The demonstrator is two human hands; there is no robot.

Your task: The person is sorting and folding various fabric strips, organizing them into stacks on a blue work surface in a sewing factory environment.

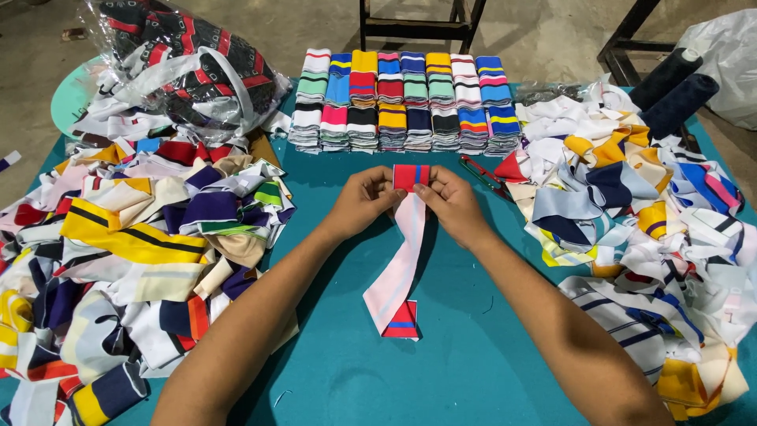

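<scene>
A long pink striped fabric strip (400, 264) with red-and-blue ends lies on the teal table (441, 355), running from the middle toward me. My left hand (360, 201) and my right hand (452, 203) both pinch its far red end (411, 175), which is lifted a little off the table. The near red end (402, 322) rests flat on the cloth.
Neat folded stacks of striped strips (404, 102) stand in rows at the back. Loose heaps of strips lie at the left (134, 237) and right (639, 221). A clear plastic bag of fabric (185, 67) sits back left. Red-handled snips (482, 173) lie beside my right hand. Dark thread cones (674, 91) stand back right.
</scene>
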